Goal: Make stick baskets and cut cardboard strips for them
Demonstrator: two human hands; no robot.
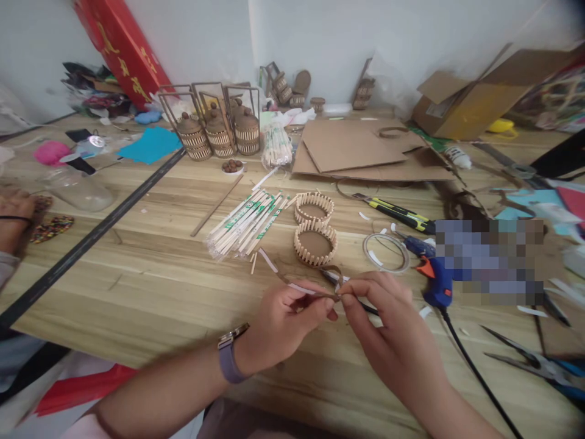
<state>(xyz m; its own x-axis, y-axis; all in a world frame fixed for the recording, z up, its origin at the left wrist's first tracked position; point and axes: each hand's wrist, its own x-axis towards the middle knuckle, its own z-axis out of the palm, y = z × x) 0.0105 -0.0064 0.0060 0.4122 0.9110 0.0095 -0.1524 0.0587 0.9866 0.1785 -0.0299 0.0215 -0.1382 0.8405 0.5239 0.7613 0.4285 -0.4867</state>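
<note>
My left hand (292, 320) and my right hand (386, 323) meet above the table, both pinching a narrow brown strip (337, 277) with white backing showing along part of it. The strip trails past my left hand and loops up between the fingers. Just beyond lie two round trays with upright wooden-stick walls, a near one (315, 263) and a far one (314, 197). A dark tool, partly hidden by my right hand, lies under the strip. To the right rests a roll of white tape (365, 245).
Packaged wooden sticks (247, 225) lie left of the trays. Rightward are a utility knife (400, 214), a blue glue gun (439, 283) with its cord, and pliers (534, 364). Finished tiered baskets (222, 137) and cardboard sheets (356, 146) stand behind. Another person's hand (18, 210) is far left.
</note>
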